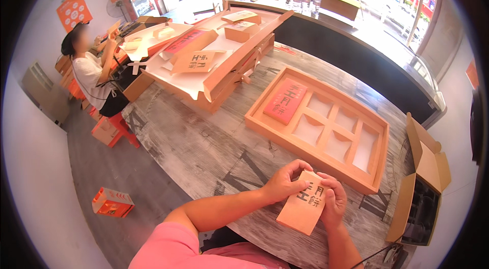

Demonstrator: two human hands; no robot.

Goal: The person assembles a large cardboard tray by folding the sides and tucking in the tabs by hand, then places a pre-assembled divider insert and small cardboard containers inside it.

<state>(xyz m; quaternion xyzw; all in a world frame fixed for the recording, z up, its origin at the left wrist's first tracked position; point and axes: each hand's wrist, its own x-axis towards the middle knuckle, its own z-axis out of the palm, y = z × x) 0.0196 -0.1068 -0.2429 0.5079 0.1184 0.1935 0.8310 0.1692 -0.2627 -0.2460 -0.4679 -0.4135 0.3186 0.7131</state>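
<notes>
While your left hand [281, 183] and right hand [333, 202] both clamp small tan carton [304, 208] over table edge, you seem mid-fold; partitioned tray [374, 167] just ahead, four cells open; next, likely seat carton squarely in cell.

one head-worn fisheye view looks steeply down and forward from just above the person's own forearms onto the grey wooden tabletop [204, 152], close in, with straight edges bending toward the rim.
</notes>
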